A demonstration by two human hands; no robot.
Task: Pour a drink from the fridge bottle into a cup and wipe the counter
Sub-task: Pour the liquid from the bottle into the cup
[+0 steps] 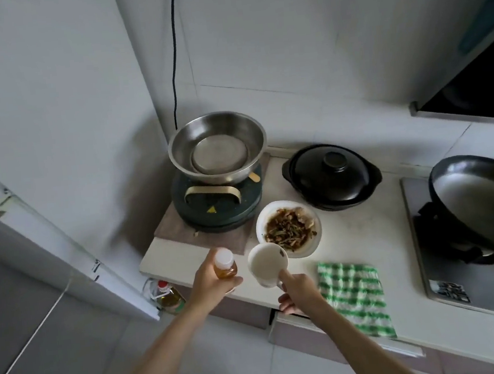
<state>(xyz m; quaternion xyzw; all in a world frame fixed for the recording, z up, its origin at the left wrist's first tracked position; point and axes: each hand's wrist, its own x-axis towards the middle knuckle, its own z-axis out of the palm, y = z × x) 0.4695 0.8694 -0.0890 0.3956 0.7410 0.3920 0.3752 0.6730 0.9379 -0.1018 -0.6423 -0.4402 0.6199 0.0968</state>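
The left hand [211, 277] grips the capped bottle [225, 264], fingers curled round it; the right hand [296, 291] holds the white cup [267, 264] by its handle just beside, near the surface [363, 229] edge, apparently readying a pour.

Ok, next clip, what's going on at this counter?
A person stands at a kitchen counter. The left hand grips a small bottle of amber drink, upright with its white cap still on. The right hand holds a white cup by its handle beside the bottle. Nothing is poured yet. A green checked cloth lies untouched at the counter's front edge.
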